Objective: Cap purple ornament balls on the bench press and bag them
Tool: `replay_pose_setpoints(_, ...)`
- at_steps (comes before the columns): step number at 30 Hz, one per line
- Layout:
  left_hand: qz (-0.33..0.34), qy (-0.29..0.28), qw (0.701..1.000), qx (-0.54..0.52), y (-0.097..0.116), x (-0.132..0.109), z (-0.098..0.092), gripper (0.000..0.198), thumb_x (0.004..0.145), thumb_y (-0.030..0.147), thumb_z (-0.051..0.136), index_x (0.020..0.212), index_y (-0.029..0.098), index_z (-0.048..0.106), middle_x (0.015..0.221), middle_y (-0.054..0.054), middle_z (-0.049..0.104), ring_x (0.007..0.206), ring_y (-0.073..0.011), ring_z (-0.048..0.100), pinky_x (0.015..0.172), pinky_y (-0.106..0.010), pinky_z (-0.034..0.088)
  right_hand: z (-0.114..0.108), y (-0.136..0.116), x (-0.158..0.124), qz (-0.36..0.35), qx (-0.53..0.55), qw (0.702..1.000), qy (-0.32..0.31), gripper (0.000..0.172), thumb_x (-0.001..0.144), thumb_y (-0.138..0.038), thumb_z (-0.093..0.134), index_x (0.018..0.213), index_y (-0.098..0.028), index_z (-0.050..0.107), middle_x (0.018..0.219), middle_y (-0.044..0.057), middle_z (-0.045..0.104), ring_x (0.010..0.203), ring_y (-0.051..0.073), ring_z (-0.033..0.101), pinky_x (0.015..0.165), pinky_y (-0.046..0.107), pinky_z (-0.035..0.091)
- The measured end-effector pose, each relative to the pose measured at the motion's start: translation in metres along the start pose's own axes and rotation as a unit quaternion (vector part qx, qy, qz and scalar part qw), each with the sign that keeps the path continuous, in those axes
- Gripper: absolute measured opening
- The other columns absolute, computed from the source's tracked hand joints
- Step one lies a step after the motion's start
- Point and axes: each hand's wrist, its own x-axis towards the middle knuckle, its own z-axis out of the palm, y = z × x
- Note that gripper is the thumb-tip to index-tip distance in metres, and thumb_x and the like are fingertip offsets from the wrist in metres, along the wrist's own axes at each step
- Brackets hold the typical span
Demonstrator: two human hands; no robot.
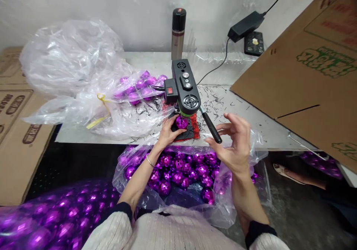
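Note:
Under the head of a black bench drill press [186, 86] sits a shiny purple faceted ball [182, 122]. My left hand [167, 132] holds this ball from its left and front, thumb and fingers around it, over a dark pad [189, 131]. The press's black lever handle [212, 128] slants down to the right. Around its lower end my right hand [234, 142] is open, thumb and fingers apart; whether it touches the handle I cannot tell. Below the table's front edge, a clear plastic bag [122, 175] holds many more purple balls [178, 164].
A tied plastic bag [72, 60] with purple balls lies left. Behind the press stand a spray can [178, 34], a power adapter [245, 26] and a phone [253, 43]. Dark shavings [217, 101] litter the tabletop. Cardboard boxes [304, 67] flank it. Someone's foot [290, 173] shows right.

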Motion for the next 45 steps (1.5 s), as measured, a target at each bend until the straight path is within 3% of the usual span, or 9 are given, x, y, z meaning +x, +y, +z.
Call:
replay_pose_setpoints(2, 0.003, -0.003, 1.0, 0.001, 0.0, -0.002, 0.0, 0.07, 0.08, 0.054, 0.08, 0.138, 0.022, 0.059, 0.132, -0.013, 0.069, 0.125, -0.0314, 0.064, 0.111, -0.05, 0.045, 0.011, 0.001, 0.012, -0.072, 0.021, 0.997, 0.017, 0.066, 0.086, -0.039, 0.076, 0.145, -0.034, 0.048, 0.133, 0.009, 0.06, 0.091, 0.019, 0.069, 0.066, 0.034, 0.063)
replay_pose_setpoints(6, 0.007, -0.004, 1.0, 0.004, 0.0, -0.004, 0.0, 0.07, 0.081, 0.055, 0.079, 0.139, 0.022, 0.058, 0.133, -0.013, 0.069, 0.126, -0.0308, 0.063, 0.112, -0.05, 0.045, 0.038, 0.001, 0.023, -0.109, 0.059, 0.992, 0.032, 0.01, 0.097, -0.028, 0.058, 0.1, -0.024, 0.067, 0.094, 0.004, 0.07, 0.084, 0.017, 0.068, 0.068, 0.032, 0.057)
replay_pose_setpoints(9, 0.011, -0.001, 1.0, 0.008, 0.001, -0.004, 0.001, 0.071, 0.08, 0.053, 0.08, 0.139, 0.022, 0.058, 0.131, -0.013, 0.07, 0.125, -0.0308, 0.063, 0.112, -0.049, 0.044, 0.058, 0.004, 0.015, -0.087, 0.069, 0.99, 0.085, 0.025, 0.099, -0.019, 0.047, 0.077, -0.021, 0.057, 0.072, 0.001, 0.063, 0.066, 0.014, 0.06, 0.059, 0.03, 0.048)
replay_pose_setpoints(15, 0.003, -0.005, 1.0, -0.006, 0.004, -0.005, 0.0, 0.07, 0.079, 0.051, 0.081, 0.139, 0.022, 0.058, 0.131, -0.014, 0.07, 0.125, -0.0309, 0.064, 0.112, -0.05, 0.045, 0.078, 0.021, -0.014, -0.06, 0.047, 0.993, 0.092, 0.033, 0.102, -0.033, 0.038, 0.071, -0.025, 0.048, 0.068, 0.002, 0.057, 0.061, 0.016, 0.053, 0.062, 0.036, 0.044)
replay_pose_setpoints(29, 0.003, -0.009, 1.0, -0.016, 0.004, -0.004, -0.001, 0.069, 0.08, 0.051, 0.08, 0.138, 0.021, 0.058, 0.133, -0.014, 0.069, 0.125, -0.0308, 0.063, 0.11, -0.049, 0.045, 0.089, 0.038, -0.022, -0.108, 0.035, 0.986, 0.126, 0.033, 0.104, -0.035, 0.033, 0.074, -0.025, 0.043, 0.069, 0.0, 0.055, 0.059, 0.014, 0.051, 0.061, 0.034, 0.045)
replay_pose_setpoints(33, 0.006, -0.004, 1.0, -0.023, 0.003, -0.003, 0.0, 0.068, 0.08, 0.05, 0.081, 0.136, 0.019, 0.059, 0.131, -0.015, 0.069, 0.125, -0.031, 0.064, 0.11, -0.05, 0.046, 0.09, 0.044, -0.025, -0.099, -0.008, 0.99, 0.1, 0.039, 0.105, -0.039, 0.029, 0.071, -0.025, 0.041, 0.067, 0.0, 0.055, 0.062, 0.015, 0.053, 0.066, 0.036, 0.047)
replay_pose_setpoints(38, 0.011, -0.002, 0.999, -0.033, 0.001, 0.002, 0.003, 0.068, 0.079, 0.049, 0.082, 0.135, 0.018, 0.059, 0.132, -0.016, 0.069, 0.124, -0.0312, 0.064, 0.109, -0.049, 0.047, 0.087, 0.038, -0.014, -0.162, 0.017, 0.982, 0.093, 0.036, 0.104, -0.034, 0.033, 0.07, -0.025, 0.041, 0.067, 0.0, 0.056, 0.057, 0.013, 0.052, 0.055, 0.03, 0.044)
replay_pose_setpoints(42, 0.012, 0.014, 0.999, -0.026, 0.004, -0.004, 0.001, 0.067, 0.082, 0.05, 0.079, 0.137, 0.019, 0.058, 0.132, -0.016, 0.069, 0.125, -0.031, 0.064, 0.11, -0.051, 0.046, 0.068, 0.012, 0.008, -0.058, 0.04, 0.993, 0.098, 0.035, 0.102, -0.028, 0.038, 0.068, -0.024, 0.046, 0.067, 0.002, 0.057, 0.064, 0.016, 0.058, 0.059, 0.033, 0.046)
replay_pose_setpoints(45, 0.037, 0.02, 0.999, 0.004, 0.012, -0.029, -0.006, 0.076, 0.08, 0.059, 0.077, 0.142, 0.02, 0.054, 0.133, -0.017, 0.068, 0.125, -0.033, 0.063, 0.11, -0.055, 0.046, 0.054, -0.004, 0.022, -0.007, 0.069, 0.995, 0.065, 0.035, 0.101, -0.028, 0.042, 0.066, -0.024, 0.049, 0.068, 0.003, 0.059, 0.068, 0.017, 0.06, 0.062, 0.034, 0.047)
